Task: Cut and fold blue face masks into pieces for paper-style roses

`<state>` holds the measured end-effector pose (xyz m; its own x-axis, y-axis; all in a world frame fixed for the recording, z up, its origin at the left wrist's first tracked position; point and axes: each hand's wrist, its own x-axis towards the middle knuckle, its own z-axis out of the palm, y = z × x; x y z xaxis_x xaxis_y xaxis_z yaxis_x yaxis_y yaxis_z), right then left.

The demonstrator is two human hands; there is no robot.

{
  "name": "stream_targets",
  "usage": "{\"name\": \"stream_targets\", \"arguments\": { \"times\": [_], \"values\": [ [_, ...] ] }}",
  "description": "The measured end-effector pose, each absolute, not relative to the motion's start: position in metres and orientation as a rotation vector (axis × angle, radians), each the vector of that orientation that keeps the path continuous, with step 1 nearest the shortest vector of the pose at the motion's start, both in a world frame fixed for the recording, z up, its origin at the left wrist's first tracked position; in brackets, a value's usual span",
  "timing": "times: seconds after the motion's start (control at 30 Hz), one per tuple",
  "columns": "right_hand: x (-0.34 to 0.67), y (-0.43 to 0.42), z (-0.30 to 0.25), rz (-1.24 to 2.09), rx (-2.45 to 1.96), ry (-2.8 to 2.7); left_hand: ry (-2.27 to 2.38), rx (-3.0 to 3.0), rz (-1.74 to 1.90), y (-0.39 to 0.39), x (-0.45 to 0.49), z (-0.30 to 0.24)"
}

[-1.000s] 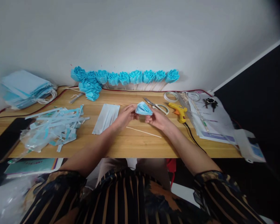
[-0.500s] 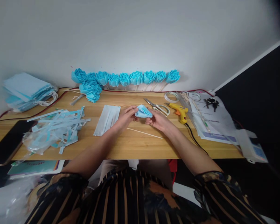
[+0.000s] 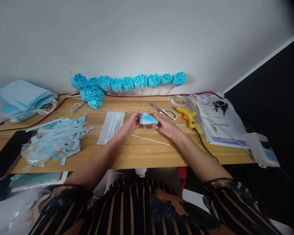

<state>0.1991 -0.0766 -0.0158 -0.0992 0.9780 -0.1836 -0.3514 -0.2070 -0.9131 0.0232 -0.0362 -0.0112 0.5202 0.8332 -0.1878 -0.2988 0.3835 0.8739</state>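
A folded light-blue face mask (image 3: pixel 148 119) is held up between my two hands, just above the desk. My left hand (image 3: pixel 133 122) grips its left end, and my right hand (image 3: pixel 164 124) pinches the right end. Below them a thin wooden stick (image 3: pixel 150 140) lies on the wood. To the left of my left hand a flat pleated mask piece (image 3: pixel 111 128) rests on the desk. Behind my right hand are scissors (image 3: pixel 163 111) with white handles, and right of them a yellow hot glue gun (image 3: pixel 187 117).
Several blue mask flowers (image 3: pixel 140 81) on sticks lean along the wall. At left are stacked masks (image 3: pixel 25 96), cut strips (image 3: pixel 60 138) and a phone (image 3: pixel 8 153). At right lie a tape roll (image 3: pixel 178 100), keys (image 3: pixel 220 106) and papers (image 3: pixel 226 130). A cord trails from the glue gun over the front edge.
The folded mask has been turned in my hands, so a different, more rounded side shows. The whole view has shifted slightly.
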Motion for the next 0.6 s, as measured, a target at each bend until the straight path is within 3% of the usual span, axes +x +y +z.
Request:
{"name": "stream_targets", "arguments": {
  "times": [0.33,0.6],
  "values": [
    [0.204,-0.084,-0.016,0.820,-1.345,-1.532,0.735,1.048,0.763,-0.037,0.019,-0.015],
    [0.206,-0.087,-0.006,0.695,-1.359,-1.584,0.770,1.265,0.757,-0.032,0.017,-0.024]
  ]
}}
